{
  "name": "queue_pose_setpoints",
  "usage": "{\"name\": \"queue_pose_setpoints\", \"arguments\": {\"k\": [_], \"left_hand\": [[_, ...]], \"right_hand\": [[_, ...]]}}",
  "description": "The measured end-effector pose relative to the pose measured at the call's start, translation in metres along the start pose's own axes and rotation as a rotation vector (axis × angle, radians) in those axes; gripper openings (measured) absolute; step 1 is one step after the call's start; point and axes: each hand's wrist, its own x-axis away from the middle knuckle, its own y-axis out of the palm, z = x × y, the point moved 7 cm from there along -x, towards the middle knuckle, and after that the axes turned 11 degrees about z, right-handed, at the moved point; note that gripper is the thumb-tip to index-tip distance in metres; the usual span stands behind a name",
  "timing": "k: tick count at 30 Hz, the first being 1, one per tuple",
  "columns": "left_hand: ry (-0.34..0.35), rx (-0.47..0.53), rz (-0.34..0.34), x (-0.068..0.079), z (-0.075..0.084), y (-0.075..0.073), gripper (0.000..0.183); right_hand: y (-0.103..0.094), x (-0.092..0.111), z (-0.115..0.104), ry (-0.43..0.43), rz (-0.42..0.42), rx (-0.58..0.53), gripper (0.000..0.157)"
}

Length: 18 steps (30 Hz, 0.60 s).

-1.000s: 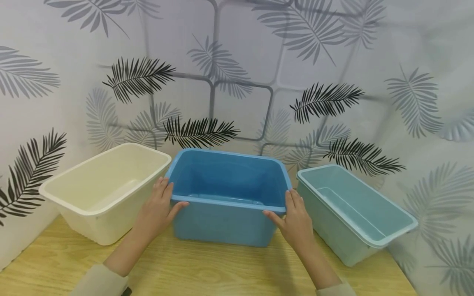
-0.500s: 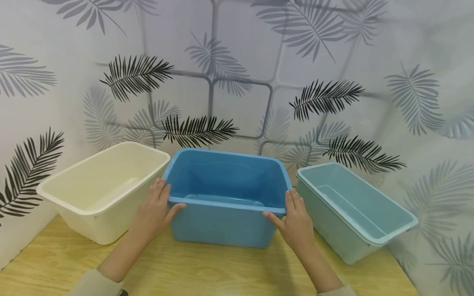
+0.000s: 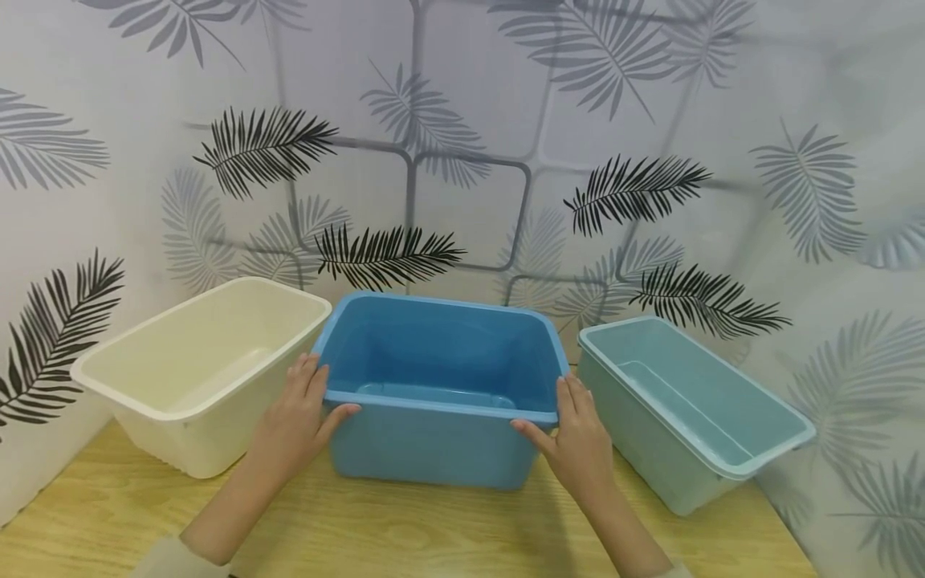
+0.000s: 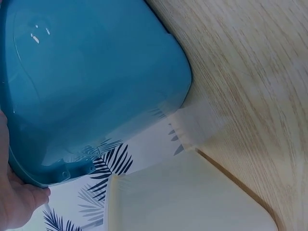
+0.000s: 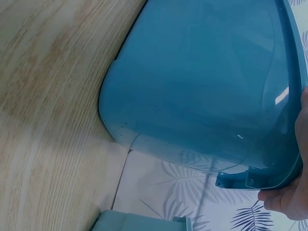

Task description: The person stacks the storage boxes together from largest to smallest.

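Compared with a second ago, the blue bin (image 3: pixel 433 445) sits slightly nearer the person, its near left corner shifted a little left, and the left hand (image 3: pixel 292 417) has gone with it. From my head view, that bin stands on the wooden tabletop (image 3: pixel 397 538), between a cream bin (image 3: pixel 217 433) and a pale teal bin (image 3: pixel 650 437), with a leaf-print backdrop (image 3: pixel 470 217) behind. Each hand grips a near corner of its rim: fingers bent over the side edge, thumb along the front just under the lip. I see the right hand (image 3: pixel 578 441) closed on the rim the same way.

On my left wrist view, the blue bin's end wall fills the upper left, its base down at the wood; the left hand is partly cropped at the rim, and the cream bin lies just beyond a gap.

My right wrist view shows the opposite end wall, with the right hand at the rim, cropped by the frame, and the teal bin's edge below.
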Motion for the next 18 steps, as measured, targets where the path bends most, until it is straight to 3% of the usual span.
{"name": "queue_pose_setpoints", "arguments": {"k": [8, 18], "left_hand": [[0.013, 0.005, 0.013, 0.0026, 0.0005, -0.0029, 0.085], [-0.013, 0.011, -0.018, 0.0058, 0.0007, -0.0063, 0.082]], "right_hand": [[-0.0028, 0.0025, -0.0024, -0.011, 0.017, 0.005, 0.102], [-0.0071, 0.0053, -0.0058, -0.028, 0.037, 0.012, 0.102]]}}
